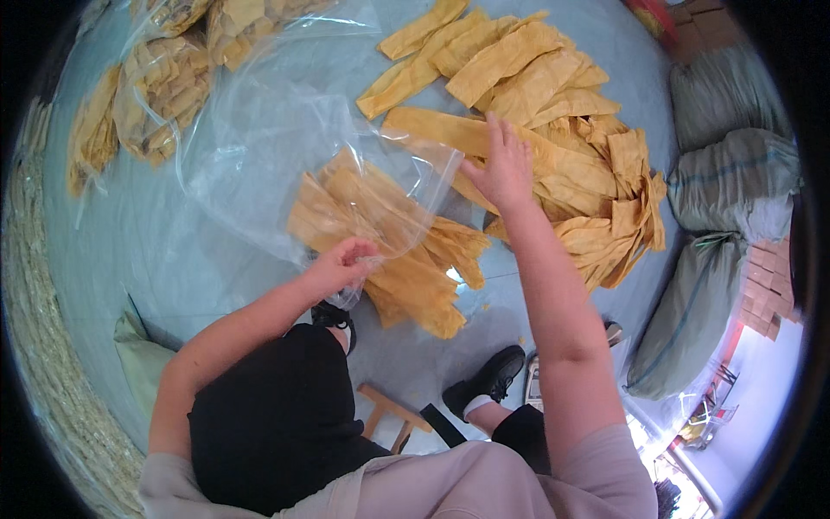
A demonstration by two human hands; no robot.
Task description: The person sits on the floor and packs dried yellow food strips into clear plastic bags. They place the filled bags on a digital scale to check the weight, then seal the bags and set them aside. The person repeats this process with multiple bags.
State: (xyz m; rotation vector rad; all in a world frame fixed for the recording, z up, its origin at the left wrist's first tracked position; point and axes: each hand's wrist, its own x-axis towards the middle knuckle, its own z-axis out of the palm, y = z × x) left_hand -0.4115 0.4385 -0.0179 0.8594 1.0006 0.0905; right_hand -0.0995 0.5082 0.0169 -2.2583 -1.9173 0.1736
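My left hand (343, 263) has its fingers curled on the near edge of a large clear plastic bag (259, 143). The bag lies spread over the floor, its opening facing right. Several flat, dried yellow strips (415, 285), resembling bean curd skin, lie beside that hand. Their upper parts show through the plastic; whether they are inside or under it I cannot tell. My right hand (508, 165) reaches over a loose heap of similar strips (570, 162). Its fingers are extended and spread from the thumb, which is close to the bag's rim. It appears to touch the top strip.
Filled clear bags of yellow pieces (162, 91) lie at the upper left. Large woven sacks (690, 318) line the right side, with stacked brown blocks (768, 282) behind. A small wooden stool (392, 412) is between my feet, and a pale sack (139, 353) stands at the left.
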